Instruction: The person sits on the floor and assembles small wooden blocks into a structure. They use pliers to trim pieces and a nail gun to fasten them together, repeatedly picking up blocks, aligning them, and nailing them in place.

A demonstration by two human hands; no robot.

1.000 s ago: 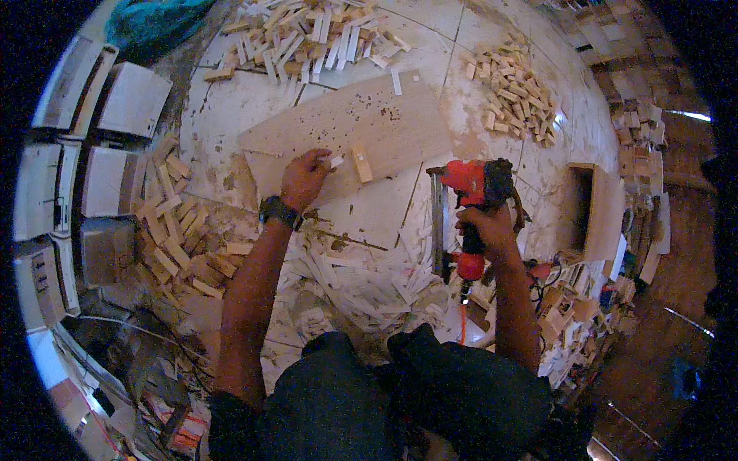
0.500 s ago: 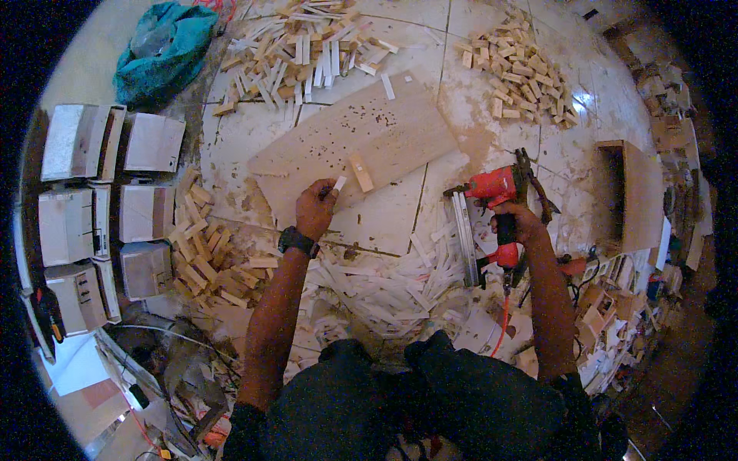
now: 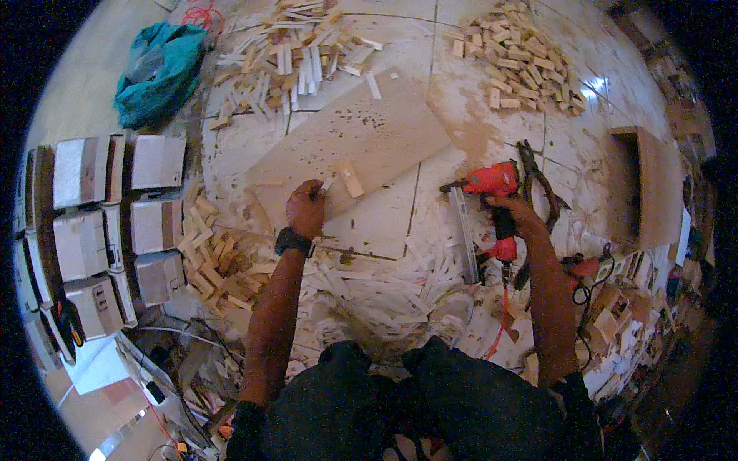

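My left hand (image 3: 307, 209), a dark watch on its wrist, is closed with a small white strip (image 3: 327, 183) pinched between the fingers. It hovers by the near left edge of a thin plywood board (image 3: 400, 138) that lies askew on the floor. Just right of the strip, a small wooden block (image 3: 350, 179) rests on that board. My right hand (image 3: 516, 217) is wrapped round the black handle of a red nail gun (image 3: 492, 178), held off to the right of the board. A red air hose (image 3: 505, 315) runs from the gun's lower end toward me.
Wood block piles lie at the far right (image 3: 523, 61) and near left (image 3: 215, 257). White-faced strips (image 3: 307, 69) are heaped at the back. Loose strips (image 3: 369, 284) cover the floor before my feet. Stacked boxes (image 3: 81, 246) stand left, an open wooden box (image 3: 653, 184) right.
My left hand has turned slightly, and less of the white strip shows. The view has shifted a little. The nail gun stays in my right hand at the right.
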